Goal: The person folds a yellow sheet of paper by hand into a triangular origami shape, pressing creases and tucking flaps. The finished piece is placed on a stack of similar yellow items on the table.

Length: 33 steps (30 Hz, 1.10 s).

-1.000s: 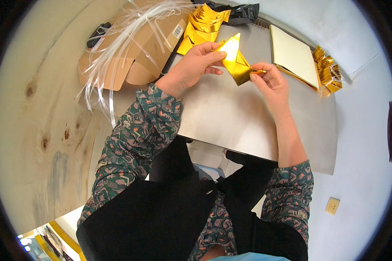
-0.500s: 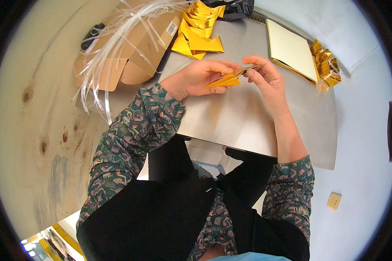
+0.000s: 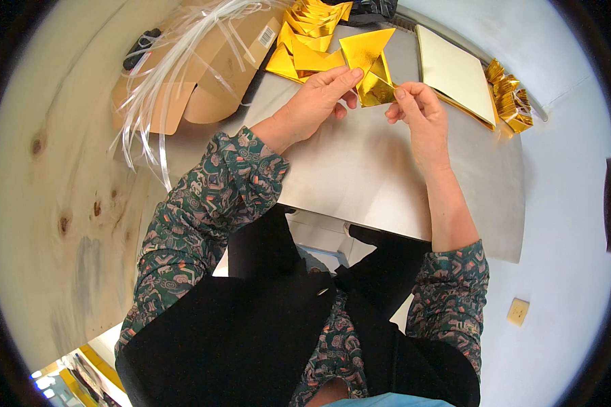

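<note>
A partly folded sheet of shiny gold foil paper (image 3: pixel 365 51) is held up over the metal table between my two hands. My left hand (image 3: pixel 313 102) is closed, thumb and fingers pinching the paper's left edge. At its lower right corner my right hand (image 3: pixel 419 112) grips the paper between thumb and fingertips. One flap points up and right, and the lower part is creased into angled folds. Just behind my left hand lies a fanned row of folded gold paper pieces (image 3: pixel 311 34).
To the left is an opened cardboard box (image 3: pixel 217 88) with white plastic ribbons (image 3: pixel 159 88) draped over it. A stack of cream-backed sheets (image 3: pixel 455 74) lies at the right, beside bundled gold folded pieces (image 3: pixel 512 102). A black plastic bag (image 3: pixel 373 10) sits at the back.
The gold paper has turned from a thin, edge-on view to show its broad shiny face, and now stands farther up from my hands. My left hand has shifted its grip to the paper's left edge.
</note>
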Each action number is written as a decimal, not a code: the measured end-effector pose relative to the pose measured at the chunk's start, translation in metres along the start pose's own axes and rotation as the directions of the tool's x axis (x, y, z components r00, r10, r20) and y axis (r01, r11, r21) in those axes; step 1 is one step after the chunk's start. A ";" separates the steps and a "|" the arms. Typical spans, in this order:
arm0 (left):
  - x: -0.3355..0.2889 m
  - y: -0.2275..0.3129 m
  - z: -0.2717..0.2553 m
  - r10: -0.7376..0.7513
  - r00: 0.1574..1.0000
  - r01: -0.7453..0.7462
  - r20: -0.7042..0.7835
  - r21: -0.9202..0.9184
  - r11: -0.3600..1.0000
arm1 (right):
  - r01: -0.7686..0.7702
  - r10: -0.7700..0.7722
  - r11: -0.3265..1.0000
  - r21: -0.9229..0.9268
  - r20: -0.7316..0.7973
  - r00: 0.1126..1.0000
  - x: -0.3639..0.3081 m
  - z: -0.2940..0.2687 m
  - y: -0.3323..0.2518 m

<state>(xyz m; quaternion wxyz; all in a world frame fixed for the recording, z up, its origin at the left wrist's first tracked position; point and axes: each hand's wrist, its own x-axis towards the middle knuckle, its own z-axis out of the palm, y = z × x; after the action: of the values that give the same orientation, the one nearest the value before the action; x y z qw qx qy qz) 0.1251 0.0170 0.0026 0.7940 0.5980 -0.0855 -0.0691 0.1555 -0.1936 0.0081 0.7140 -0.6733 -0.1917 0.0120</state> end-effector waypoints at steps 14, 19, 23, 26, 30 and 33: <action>-0.003 -0.007 0.001 -0.044 0.995 0.033 0.088 0.118 0.992 | 0.490 -0.490 0.469 -0.735 0.244 0.837 -0.004 0.003 -0.004; 0.001 -0.010 0.004 -0.101 0.989 0.101 0.109 0.012 0.995 | 0.344 -0.340 0.675 -0.653 0.139 0.930 -0.008 0.007 0.005; 0.002 -0.013 0.003 -0.137 0.982 0.142 0.127 -0.034 0.989 | 0.111 -0.075 0.838 -0.535 0.089 0.993 -0.003 0.003 0.014; 0.002 -0.013 0.002 -0.132 0.975 0.144 0.177 -0.052 0.988 | -0.063 0.091 0.906 -0.418 0.048 0.995 -0.001 0.001 0.021; 0.001 -0.014 0.001 -0.151 0.971 0.165 0.183 -0.064 0.984 | 0.044 -0.021 0.911 -0.410 0.061 0.998 -0.003 0.001 0.021; 0.000 -0.013 0.000 -0.130 0.967 0.143 0.218 -0.045 0.989 | 0.031 0.000 0.921 -0.388 0.080 0.997 -0.001 0.001 0.017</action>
<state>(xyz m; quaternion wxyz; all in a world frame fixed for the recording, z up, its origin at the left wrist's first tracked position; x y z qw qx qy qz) 0.1254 0.0136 -0.0104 0.7911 0.5674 -0.1269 -0.1901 0.1582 -0.1918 -0.0090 0.5583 -0.7990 -0.2233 -0.0053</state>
